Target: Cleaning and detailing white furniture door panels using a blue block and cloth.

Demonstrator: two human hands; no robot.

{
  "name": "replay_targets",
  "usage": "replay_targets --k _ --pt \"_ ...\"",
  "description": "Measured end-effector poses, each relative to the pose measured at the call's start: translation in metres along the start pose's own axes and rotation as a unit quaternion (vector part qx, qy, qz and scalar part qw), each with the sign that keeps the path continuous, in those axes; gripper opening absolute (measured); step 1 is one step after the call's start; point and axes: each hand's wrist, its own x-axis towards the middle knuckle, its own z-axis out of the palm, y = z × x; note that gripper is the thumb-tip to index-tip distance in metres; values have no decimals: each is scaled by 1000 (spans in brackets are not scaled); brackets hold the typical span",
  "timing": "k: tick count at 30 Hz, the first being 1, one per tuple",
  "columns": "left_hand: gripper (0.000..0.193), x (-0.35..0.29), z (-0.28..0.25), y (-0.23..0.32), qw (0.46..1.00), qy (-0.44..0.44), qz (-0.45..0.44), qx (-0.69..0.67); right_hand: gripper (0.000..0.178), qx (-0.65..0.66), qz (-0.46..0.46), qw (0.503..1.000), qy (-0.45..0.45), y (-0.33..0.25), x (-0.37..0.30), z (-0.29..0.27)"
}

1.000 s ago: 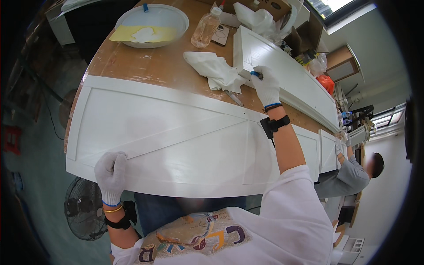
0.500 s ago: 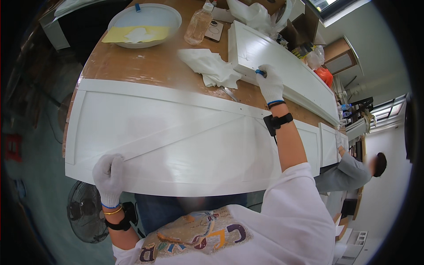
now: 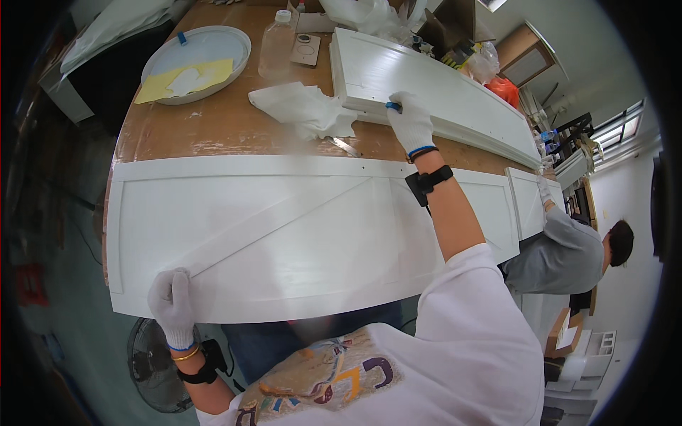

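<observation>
A long white panel (image 3: 284, 241) with raised border strips and a slanting strip lies across the near side of the table. My left hand (image 3: 171, 302), in a white knit glove, is closed at the panel's near edge, toward its left end. Whatever its curled fingers may hold is hidden. My right hand (image 3: 412, 121), gloved alike, reaches past the far edge and pinches a small blue piece (image 3: 393, 107) between thumb and fingers. It is beside the front edge of stacked white panels (image 3: 426, 78). Crumpled white paper (image 3: 304, 112) and a thin metal tool (image 3: 344, 147) lie to its left.
At the far left, a round white tray (image 3: 244, 60) carries a yellow sheet (image 3: 213, 74) with white paste. A clear bottle (image 3: 277, 50) stands beside a boxy device (image 3: 306, 50). A fan (image 3: 158, 369) stands below left. A co-worker (image 3: 568, 255) leans over another panel (image 3: 526, 202) at right.
The view has shifted, so the table items appear farther left. Both hands keep about the same places and grips. The co-worker's head has moved slightly.
</observation>
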Motion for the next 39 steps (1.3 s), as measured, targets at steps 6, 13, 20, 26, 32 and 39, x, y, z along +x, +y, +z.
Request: replay_targets --k 6,13,20,26,32,39 --pt "13 2 6 -6 1000 4 6 -11 25 -9 124 992 -4 62 -15 -41" --pt "15 8 11 22 994 3 71 79 27 421 133 875 -200 -54 -26 -63" --pt "20 3 5 25 996 15 50 66 30 478 5 803 -356 -238 -31 -35" --pt "19 4 0 29 997 13 56 46 30 460 -108 768 -432 -352 -31 24" --pt "21 6 -3 29 995 5 86 51 33 404 -127 796 -433 -422 -9 106" --pt "16 6 -2 24 990 -1 134 43 33 355 -113 831 -413 -463 8 153"
